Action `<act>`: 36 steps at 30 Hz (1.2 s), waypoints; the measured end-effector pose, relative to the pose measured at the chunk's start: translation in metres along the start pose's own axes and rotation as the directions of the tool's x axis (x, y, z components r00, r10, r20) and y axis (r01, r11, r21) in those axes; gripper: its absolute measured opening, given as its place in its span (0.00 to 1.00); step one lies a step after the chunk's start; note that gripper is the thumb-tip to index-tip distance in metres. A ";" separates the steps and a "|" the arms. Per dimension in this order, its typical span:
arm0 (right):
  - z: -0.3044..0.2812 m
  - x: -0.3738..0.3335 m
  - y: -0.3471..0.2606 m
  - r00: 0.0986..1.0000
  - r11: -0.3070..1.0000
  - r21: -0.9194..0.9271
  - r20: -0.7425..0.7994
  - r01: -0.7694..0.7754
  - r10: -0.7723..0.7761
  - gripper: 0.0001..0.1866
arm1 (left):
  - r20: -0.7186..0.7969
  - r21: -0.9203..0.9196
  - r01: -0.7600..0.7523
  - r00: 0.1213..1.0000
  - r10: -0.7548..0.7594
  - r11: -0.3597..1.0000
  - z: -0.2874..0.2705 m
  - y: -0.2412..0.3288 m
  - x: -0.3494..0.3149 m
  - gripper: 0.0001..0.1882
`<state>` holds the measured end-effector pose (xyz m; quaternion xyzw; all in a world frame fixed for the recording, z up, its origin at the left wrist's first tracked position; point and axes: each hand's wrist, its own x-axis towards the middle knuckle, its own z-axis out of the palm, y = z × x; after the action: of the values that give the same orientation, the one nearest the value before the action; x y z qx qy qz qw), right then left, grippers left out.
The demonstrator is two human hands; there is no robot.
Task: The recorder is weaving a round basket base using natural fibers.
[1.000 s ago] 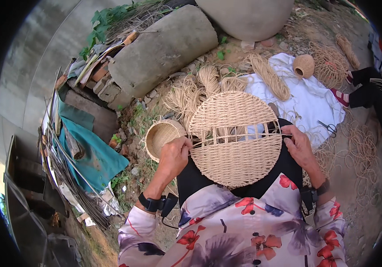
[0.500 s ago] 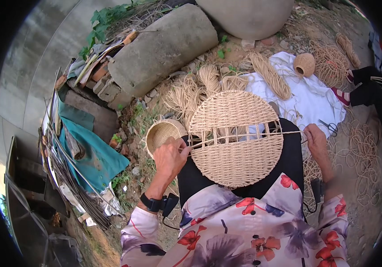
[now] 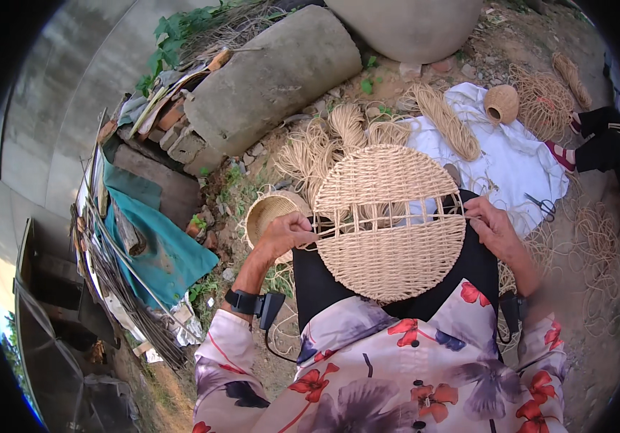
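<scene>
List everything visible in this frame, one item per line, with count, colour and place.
round woven mat: 1, straw, on the lap, partly unwoven band across the middle
small woven basket: 1, straw, on the ground beside the left hand
small woven pot: 1, tan, on the white cloth
white cloth: 1, white, upper right ground
scissors: 1, dark, at the cloth's edge
fibre bundles: several, straw, above the mat
concrete cylinder: 1, grey, top centre
teal tarp: 1, teal, left
left hand: at the mat's left edge
right hand: at the mat's right edge

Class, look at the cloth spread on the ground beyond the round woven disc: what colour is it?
White, plain; the cloth shows best in the head view, beyond the woven disc.
</scene>
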<state>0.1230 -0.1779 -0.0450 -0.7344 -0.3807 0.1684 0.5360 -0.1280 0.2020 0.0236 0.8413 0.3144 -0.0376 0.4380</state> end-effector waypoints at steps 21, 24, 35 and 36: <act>0.033 0.019 -0.067 0.920 0.853 -0.414 -0.085 0.318 -0.384 0.07 | -0.176 0.672 -0.458 0.665 0.726 0.582 0.060 0.036 -0.048 0.14; 0.095 0.039 -0.089 0.837 0.766 -0.359 0.096 0.533 -0.538 0.08 | -0.182 0.728 -0.386 0.689 0.702 0.567 0.070 0.044 -0.045 0.18; 0.150 0.044 -0.085 0.838 0.608 -0.615 0.173 0.502 -0.517 0.07 | -0.123 0.683 -0.434 0.725 0.677 0.588 0.070 0.039 -0.043 0.15; 0.150 0.042 -0.088 0.840 0.588 -0.635 0.195 0.501 -0.506 0.06 | -0.096 0.659 -0.470 0.722 0.685 0.587 0.067 0.037 -0.043 0.16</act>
<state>0.0187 -0.0360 -0.0132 -0.7379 -0.6048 -0.1390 0.2654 -0.1267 0.1139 0.0235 0.9823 0.0608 0.1589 0.0785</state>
